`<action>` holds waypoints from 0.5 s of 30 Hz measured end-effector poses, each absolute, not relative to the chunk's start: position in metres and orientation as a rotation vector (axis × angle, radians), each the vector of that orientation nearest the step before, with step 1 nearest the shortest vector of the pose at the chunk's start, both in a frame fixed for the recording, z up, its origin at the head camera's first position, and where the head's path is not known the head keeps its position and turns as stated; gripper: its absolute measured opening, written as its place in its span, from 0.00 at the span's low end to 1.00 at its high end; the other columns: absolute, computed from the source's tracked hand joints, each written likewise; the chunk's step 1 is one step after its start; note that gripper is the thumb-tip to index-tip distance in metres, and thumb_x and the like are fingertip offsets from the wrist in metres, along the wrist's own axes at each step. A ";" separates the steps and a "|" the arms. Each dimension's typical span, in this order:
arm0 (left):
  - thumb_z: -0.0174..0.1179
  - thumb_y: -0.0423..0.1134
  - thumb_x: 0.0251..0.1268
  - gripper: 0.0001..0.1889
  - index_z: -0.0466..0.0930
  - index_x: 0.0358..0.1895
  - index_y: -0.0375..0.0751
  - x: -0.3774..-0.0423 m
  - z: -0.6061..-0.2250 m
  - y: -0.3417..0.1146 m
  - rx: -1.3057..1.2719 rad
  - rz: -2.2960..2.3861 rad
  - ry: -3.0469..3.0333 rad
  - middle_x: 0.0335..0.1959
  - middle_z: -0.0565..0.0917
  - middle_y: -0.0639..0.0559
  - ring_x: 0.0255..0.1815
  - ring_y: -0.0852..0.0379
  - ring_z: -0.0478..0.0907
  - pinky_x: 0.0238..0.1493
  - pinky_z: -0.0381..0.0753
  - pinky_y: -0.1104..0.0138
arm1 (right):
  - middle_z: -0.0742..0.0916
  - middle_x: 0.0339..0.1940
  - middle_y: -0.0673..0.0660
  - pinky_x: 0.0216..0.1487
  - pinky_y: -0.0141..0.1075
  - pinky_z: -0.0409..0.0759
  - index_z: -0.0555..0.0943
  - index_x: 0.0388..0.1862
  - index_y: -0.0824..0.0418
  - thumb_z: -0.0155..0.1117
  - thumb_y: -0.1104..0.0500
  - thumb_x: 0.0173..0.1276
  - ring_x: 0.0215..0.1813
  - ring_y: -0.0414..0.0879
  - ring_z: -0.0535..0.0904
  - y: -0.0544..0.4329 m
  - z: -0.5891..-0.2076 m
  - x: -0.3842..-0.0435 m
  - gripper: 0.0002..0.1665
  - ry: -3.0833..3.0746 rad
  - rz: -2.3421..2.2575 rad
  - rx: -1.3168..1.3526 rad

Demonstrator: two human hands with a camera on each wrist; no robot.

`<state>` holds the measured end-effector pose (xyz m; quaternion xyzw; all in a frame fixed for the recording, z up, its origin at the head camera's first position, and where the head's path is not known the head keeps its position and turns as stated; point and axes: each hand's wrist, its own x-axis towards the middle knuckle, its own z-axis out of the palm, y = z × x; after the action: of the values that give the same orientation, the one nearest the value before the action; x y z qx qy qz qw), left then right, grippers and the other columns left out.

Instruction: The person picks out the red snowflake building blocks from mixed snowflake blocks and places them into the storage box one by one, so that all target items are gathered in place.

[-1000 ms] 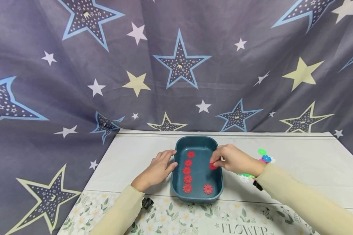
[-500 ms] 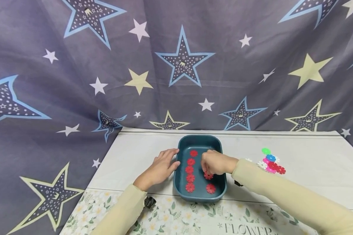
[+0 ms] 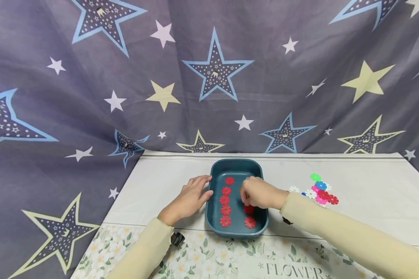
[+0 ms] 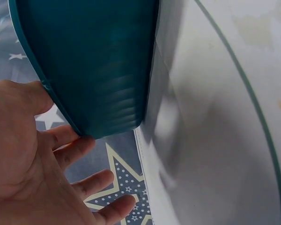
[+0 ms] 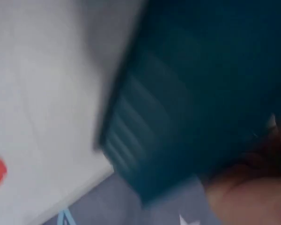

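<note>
A dark teal tray (image 3: 237, 235) sits on the table. Down its left side runs a column of several red flower-shaped discs (image 3: 225, 210); another red disc (image 3: 250, 222) lies at the lower right. My left hand (image 3: 188, 197), fingers spread, rests against the tray's left rim; in the left wrist view its thumb and fingertips (image 4: 86, 142) touch the edge. My right hand (image 3: 260, 193) reaches down inside the tray, fingers curled at the upper edge of a red flower disc (image 3: 248, 210), pinching it near the bottom. The right wrist view is blurred, showing the tray's outer wall (image 5: 178, 108).
Right of the tray lies a loose group of flower discs: green (image 3: 315, 177), blue (image 3: 321, 185), white (image 3: 310, 193), pink and red (image 3: 333, 199). A floral cloth (image 3: 202, 255) covers the table's front. Behind hangs a grey curtain (image 3: 181, 128) with stars.
My right hand has carried a red disc from the tray's right side down to just above the lower right disc, then shifted slightly there. The left hand stays on the rim.
</note>
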<state>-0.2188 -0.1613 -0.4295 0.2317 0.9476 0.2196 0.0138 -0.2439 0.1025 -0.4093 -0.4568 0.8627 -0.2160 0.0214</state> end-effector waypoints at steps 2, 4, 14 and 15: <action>0.45 0.50 0.74 0.26 0.60 0.70 0.43 -0.219 -0.430 -0.160 0.717 0.685 2.947 0.69 0.63 0.49 0.68 0.47 0.57 0.57 0.60 0.47 | 0.80 0.18 0.43 0.35 0.34 0.71 0.80 0.16 0.55 0.72 0.73 0.46 0.25 0.37 0.73 0.115 -0.400 -0.242 0.15 2.739 -0.730 -1.458; 0.46 0.50 0.74 0.26 0.61 0.70 0.43 -0.219 -0.431 -0.160 0.724 0.693 2.951 0.69 0.63 0.49 0.68 0.47 0.57 0.57 0.60 0.47 | 0.80 0.20 0.42 0.37 0.36 0.70 0.80 0.18 0.55 0.75 0.71 0.47 0.27 0.39 0.73 0.132 -0.390 -0.240 0.14 2.841 -0.758 -1.436; 0.45 0.50 0.75 0.27 0.60 0.70 0.41 -0.219 -0.431 -0.161 0.736 0.722 2.945 0.69 0.63 0.47 0.68 0.46 0.56 0.57 0.59 0.46 | 0.82 0.23 0.43 0.35 0.41 0.77 0.83 0.23 0.53 0.75 0.70 0.49 0.30 0.41 0.78 0.247 -0.381 -0.229 0.13 3.077 -0.674 -0.941; 0.45 0.50 0.75 0.27 0.60 0.70 0.41 -0.219 -0.431 -0.161 0.737 0.720 2.947 0.69 0.63 0.47 0.68 0.46 0.56 0.57 0.59 0.46 | 0.82 0.23 0.43 0.34 0.41 0.77 0.83 0.23 0.53 0.74 0.70 0.49 0.29 0.41 0.78 0.257 -0.384 -0.228 0.12 3.076 -0.666 -0.900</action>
<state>-0.2194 -0.1613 -0.4315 0.2360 0.9439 0.2306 0.0100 -0.2283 0.2566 -0.3837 -0.2743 0.9377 -0.2030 -0.0660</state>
